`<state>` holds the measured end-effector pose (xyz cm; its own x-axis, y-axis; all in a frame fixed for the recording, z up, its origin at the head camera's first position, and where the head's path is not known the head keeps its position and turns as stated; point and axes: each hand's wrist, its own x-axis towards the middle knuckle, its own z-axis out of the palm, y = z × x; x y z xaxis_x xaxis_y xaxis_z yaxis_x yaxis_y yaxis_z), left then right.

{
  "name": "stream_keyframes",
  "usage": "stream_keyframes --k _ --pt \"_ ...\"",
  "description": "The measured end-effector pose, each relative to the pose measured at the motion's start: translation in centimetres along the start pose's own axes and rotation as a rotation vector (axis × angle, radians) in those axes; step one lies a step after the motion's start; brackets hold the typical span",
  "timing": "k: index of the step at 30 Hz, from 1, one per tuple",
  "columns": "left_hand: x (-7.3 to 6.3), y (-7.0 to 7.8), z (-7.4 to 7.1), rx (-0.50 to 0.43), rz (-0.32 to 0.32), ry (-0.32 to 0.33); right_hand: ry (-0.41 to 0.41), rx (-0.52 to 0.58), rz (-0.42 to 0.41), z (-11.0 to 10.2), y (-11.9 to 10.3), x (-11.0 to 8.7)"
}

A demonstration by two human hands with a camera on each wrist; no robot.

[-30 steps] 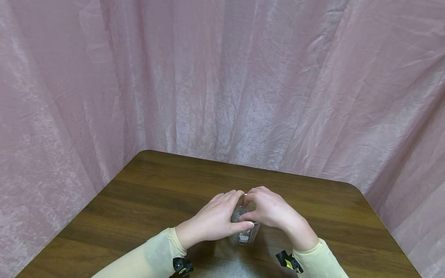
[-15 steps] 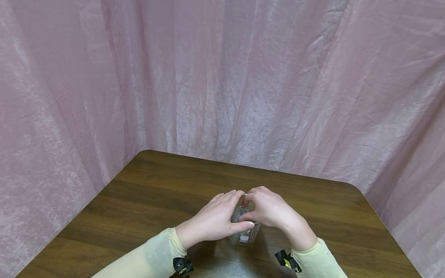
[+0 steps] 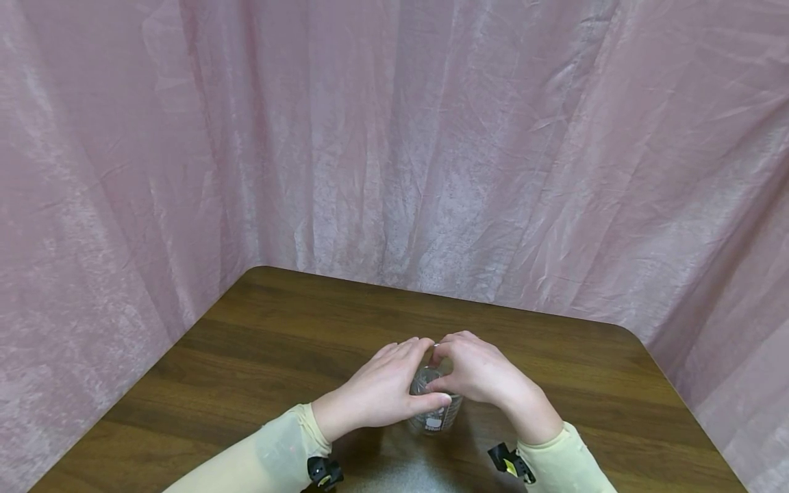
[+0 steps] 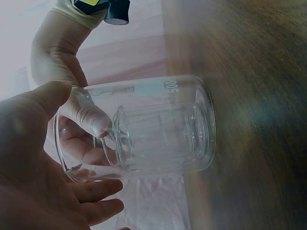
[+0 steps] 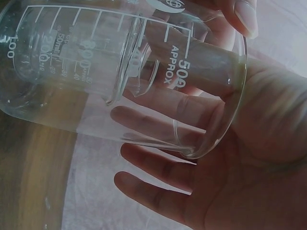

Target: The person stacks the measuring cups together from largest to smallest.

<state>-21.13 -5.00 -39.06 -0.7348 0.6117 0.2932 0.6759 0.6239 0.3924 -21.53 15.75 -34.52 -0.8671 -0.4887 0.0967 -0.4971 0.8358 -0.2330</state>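
Observation:
A clear glass beaker (image 3: 433, 416) with white 500 ml markings stands upright on the table in the head view. Nested inside it is a smaller glass beaker (image 4: 160, 141), its base close to the larger one's bottom in the left wrist view. My left hand (image 3: 383, 392) holds the large beaker near its rim, thumb on the near side and fingers round the far side. My right hand (image 3: 483, 370) reaches in through the mouth, thumb and fingers pinching the small beaker's rim. White scale marks on both beakers (image 5: 103, 52) show in the right wrist view.
The brown wood table (image 3: 296, 329) has rounded far corners. Pink curtains (image 3: 394, 137) hang close behind and along both sides. A black wrist camera (image 3: 324, 472) sits on the left sleeve, another black camera (image 3: 513, 463) on the right.

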Motion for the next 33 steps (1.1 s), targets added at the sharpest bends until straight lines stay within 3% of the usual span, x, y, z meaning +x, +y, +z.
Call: stream_keyframes --k 33 --pt "-0.14 -0.21 -0.13 0.001 -0.005 0.002 -0.013 0.012 -0.007 -0.02 -0.15 0.28"
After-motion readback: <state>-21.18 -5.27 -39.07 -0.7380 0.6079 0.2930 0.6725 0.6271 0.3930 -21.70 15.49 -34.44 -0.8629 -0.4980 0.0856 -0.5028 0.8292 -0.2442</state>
